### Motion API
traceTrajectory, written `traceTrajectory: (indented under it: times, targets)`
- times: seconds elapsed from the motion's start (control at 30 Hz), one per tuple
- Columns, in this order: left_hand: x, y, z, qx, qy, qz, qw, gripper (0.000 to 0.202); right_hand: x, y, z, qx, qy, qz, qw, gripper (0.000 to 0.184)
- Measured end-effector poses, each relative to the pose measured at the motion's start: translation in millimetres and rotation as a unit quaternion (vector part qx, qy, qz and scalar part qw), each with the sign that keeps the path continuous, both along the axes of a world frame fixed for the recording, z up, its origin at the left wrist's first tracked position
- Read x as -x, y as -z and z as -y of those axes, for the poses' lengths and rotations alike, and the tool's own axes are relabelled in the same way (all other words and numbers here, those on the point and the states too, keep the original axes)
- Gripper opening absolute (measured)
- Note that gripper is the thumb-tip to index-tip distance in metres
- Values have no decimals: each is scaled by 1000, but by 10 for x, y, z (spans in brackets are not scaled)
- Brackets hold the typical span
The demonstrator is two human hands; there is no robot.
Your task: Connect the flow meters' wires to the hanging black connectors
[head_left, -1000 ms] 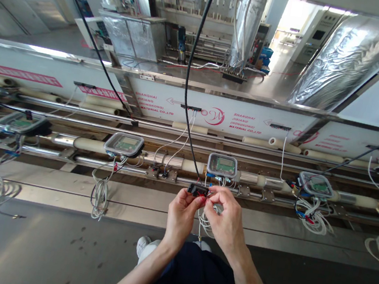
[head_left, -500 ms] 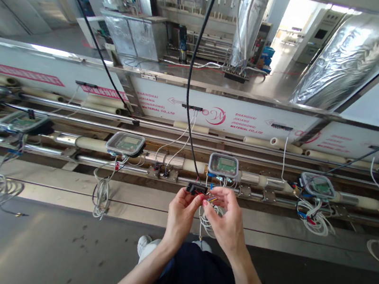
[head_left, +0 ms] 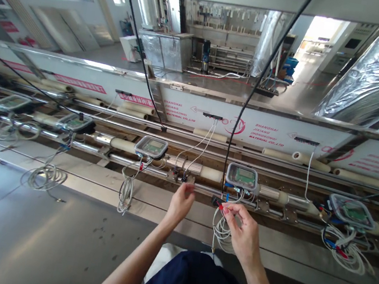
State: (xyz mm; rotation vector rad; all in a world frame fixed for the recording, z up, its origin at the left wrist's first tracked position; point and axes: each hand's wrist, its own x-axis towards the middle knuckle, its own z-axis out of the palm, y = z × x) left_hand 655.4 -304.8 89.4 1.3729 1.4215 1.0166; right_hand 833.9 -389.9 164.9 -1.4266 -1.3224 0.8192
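My right hand (head_left: 242, 227) pinches a small black connector (head_left: 216, 201) with red and coloured wires, at the end of a black cable (head_left: 250, 99) hanging from above. It sits just below a clear-lidded meter (head_left: 242, 177) mounted on the pipe line. My left hand (head_left: 180, 200) has left the connector and reaches forward, fingers bent, toward small metal clamps (head_left: 181, 177) where white wires come down. I cannot make out anything in it. A coil of white cable (head_left: 223, 229) hangs under my right hand.
More meters (head_left: 151, 146) (head_left: 351, 212) sit along the steel pipe bench (head_left: 151, 198), each with hanging white cable coils (head_left: 126, 189). Other black cables (head_left: 141, 57) slant down from above. A white panel with red lettering (head_left: 180, 111) backs the bench. Grey floor lies at lower left.
My left hand let go of the black connector and moved left toward the clamps. My right hand keeps the connector. The view has swung to the left.
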Motion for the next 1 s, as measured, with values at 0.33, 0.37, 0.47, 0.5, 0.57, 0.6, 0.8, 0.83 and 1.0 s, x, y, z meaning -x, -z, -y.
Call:
traceTrajectory:
  times: [0.33,0.37,0.47,0.5,0.57,0.6,0.8,0.83,1.0]
  targets:
    - [219,491,-761,34,-51,-77,995,37,51,13,-98,63,-33,-159,985,28]
    - [224,468,-759,30,-57,-69,996,32,55,-6,-109,63,-37,-159,985,27]
    - [225,323,-713,7,-68,-17,998,23,68,-48,-158,67,-47,-159,984,27]
    - [217,257,-690,1,-67,12,998,25,75,-55,-179,69,-51,-157,984,28]
    - [190,112,-635,-5,-61,78,995,35,93,-64,-229,75,-58,-149,984,29]
    - [172,37,-603,-5,-56,106,993,41,105,-68,-256,77,-61,-144,985,29]
    - [84,-358,-379,35,8,386,922,54,206,-107,-403,77,-73,-116,988,29]
    - [77,-398,-346,44,23,420,906,56,222,-110,-419,75,-78,-114,988,28]
    - [64,-466,-258,50,66,483,872,45,278,-112,-463,74,-110,-120,984,27]
